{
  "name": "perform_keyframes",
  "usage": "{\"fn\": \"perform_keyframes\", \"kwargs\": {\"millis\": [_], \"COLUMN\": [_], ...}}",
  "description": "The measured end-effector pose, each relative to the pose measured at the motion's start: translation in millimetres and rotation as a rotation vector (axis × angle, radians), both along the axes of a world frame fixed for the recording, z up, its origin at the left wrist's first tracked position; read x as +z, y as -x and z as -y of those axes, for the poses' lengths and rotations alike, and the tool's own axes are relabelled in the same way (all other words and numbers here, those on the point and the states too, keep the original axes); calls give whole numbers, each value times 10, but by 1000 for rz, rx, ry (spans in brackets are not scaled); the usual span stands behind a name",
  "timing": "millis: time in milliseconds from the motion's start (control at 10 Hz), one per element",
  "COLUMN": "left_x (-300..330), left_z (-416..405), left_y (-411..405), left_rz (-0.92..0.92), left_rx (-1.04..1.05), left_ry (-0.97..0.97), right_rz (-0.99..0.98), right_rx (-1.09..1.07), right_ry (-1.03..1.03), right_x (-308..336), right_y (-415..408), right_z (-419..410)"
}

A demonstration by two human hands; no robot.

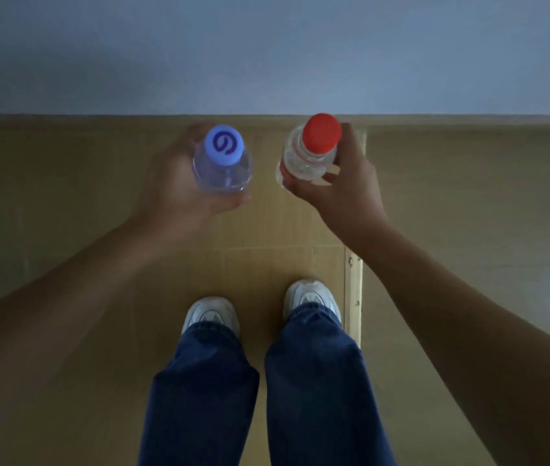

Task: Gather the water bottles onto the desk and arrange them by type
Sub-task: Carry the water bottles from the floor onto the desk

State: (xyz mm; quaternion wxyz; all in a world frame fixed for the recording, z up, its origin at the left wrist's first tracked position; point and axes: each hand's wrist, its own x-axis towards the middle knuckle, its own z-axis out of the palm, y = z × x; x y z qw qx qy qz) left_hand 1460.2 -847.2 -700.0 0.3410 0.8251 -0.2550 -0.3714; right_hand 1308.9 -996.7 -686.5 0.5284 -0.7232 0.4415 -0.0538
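I look straight down at two upright water bottles held above the floor. My left hand [172, 183] grips a clear bottle with a pale blue cap bearing a purple swirl [223, 149]. My right hand [344, 186] grips a clear bottle with a red cap and a red label [320, 134]. The two bottles are side by side, about a hand's width apart. No desk is in view.
Flattened brown cardboard [468, 196] covers the floor under me. A plain pale wall [266, 52] rises just ahead. My feet in white sneakers [211, 314] and blue jeans stand below the bottles. A pale strip [353, 297] runs along the cardboard by my right foot.
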Motion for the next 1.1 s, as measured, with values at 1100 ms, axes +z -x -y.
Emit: {"fn": "perform_keyframes", "kwargs": {"millis": [1100], "left_x": [7825], "left_z": [2070], "left_y": [4115], "left_rz": [122], "left_rx": [-1230], "left_ry": [691], "right_rz": [265], "right_rx": [-1007], "right_ry": [458], "right_x": [7236], "right_y": [4494], "right_z": [-422]}}
